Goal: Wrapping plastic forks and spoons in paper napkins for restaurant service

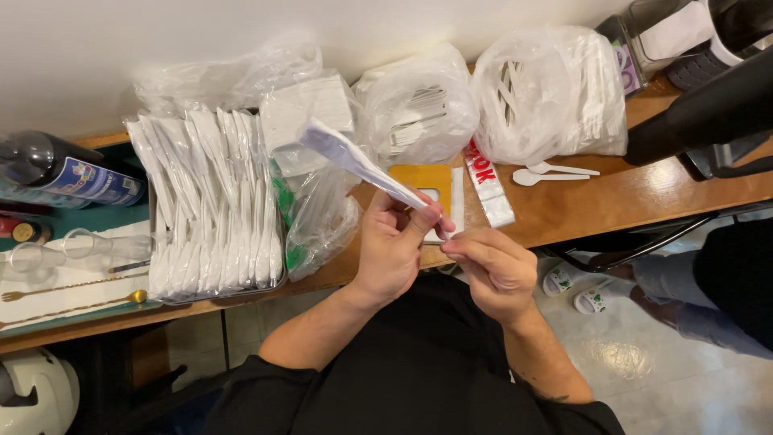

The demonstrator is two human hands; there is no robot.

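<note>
Clear plastic sleeve holding white cutlery (358, 161), slim and long, raised above wooden counter (612, 201). My left hand (390, 246) pinches its lower end, fingers closed tight. My right hand (493, 270) pinches same end, fingertips shut on sleeve edge. Metal tray (278, 282) at left already full of finished wrapped packets (209, 209). Loose white plastic spoons (551, 172) and bulging bags of white cutlery (547, 93) still unpacked, so plenty remains, I judge.

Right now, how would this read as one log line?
left hand: holds wrapped cutlery packet | right hand: pinches packet end | tray: packed packets
</note>
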